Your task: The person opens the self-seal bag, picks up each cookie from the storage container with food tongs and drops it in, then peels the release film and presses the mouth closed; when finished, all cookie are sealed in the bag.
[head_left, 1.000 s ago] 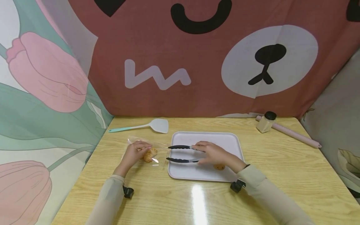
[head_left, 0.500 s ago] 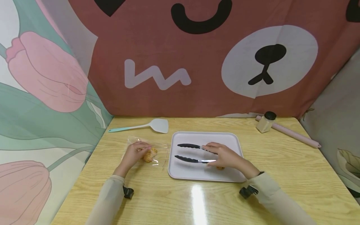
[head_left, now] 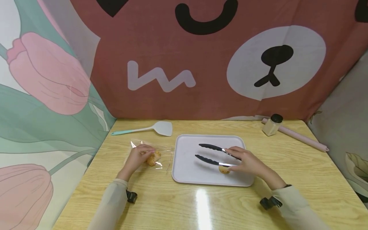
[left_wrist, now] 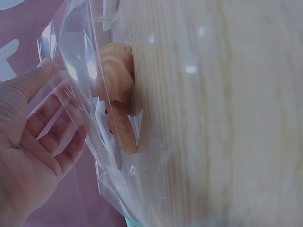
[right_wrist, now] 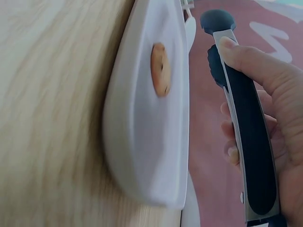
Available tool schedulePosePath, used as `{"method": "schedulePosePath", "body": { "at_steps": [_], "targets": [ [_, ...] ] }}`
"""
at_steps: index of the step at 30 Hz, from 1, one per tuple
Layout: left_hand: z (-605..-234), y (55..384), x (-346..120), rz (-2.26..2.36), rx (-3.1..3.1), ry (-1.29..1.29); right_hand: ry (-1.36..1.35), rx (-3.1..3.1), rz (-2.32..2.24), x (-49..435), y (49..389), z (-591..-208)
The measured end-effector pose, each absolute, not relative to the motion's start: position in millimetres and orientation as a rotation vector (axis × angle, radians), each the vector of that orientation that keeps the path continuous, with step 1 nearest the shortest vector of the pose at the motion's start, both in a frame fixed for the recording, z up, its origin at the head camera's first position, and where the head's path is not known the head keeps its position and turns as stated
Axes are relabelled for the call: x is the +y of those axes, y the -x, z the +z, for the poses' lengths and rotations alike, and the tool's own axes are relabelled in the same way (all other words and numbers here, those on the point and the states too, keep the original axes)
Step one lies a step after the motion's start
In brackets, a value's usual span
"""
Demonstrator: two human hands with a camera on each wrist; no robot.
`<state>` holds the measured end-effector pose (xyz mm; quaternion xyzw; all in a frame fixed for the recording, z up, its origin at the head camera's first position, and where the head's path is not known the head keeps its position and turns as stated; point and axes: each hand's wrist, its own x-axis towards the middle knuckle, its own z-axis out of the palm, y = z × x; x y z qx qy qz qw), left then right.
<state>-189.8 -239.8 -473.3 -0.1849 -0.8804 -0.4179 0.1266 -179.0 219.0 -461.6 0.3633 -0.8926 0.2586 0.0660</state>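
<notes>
My left hand (head_left: 137,158) pinches the edge of a clear plastic bag (left_wrist: 75,52) lying on the table left of the tray. Inside the bag are a small croissant (left_wrist: 116,71) and a flat, cookie-like piece (left_wrist: 124,132) with dark specks. With my right hand (head_left: 249,162) I grip metal tongs (head_left: 207,160) with black handles and scalloped black tips. The tongs are spread, nothing between their tips, above the right part of a white tray (head_left: 184,172). One round cookie (head_left: 224,169) lies on the tray, below the tongs and partly overlapped by them in the head view.
A white spatula (head_left: 163,128) with a mint handle lies behind the bag. At the back right, a black-lidded jar (head_left: 271,127) stands by a pink rolling pin (head_left: 304,139). A printed cloth (head_left: 207,105) hangs along the table's back edge.
My right hand has drawn the tongs rightward, away from the bag and across the tray, uncovering more of the cookie. My left hand keeps its hold on the bag.
</notes>
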Motion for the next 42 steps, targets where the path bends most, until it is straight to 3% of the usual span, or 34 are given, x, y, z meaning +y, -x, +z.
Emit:
{"method": "schedulePosePath", "body": {
  "at_steps": [26, 42],
  "targets": [
    [-472.1, 187.4, -238.1, -1.233, -2.577, 0.501, -0.934, -2.728, 0.665, 278.1, 135.3, -465.1],
    [-472.7, 187.5, -238.4, -1.200, -2.584, 0.502, -0.939, -2.721, 0.659, 289.0, 122.1, -470.1]
  ]
}}
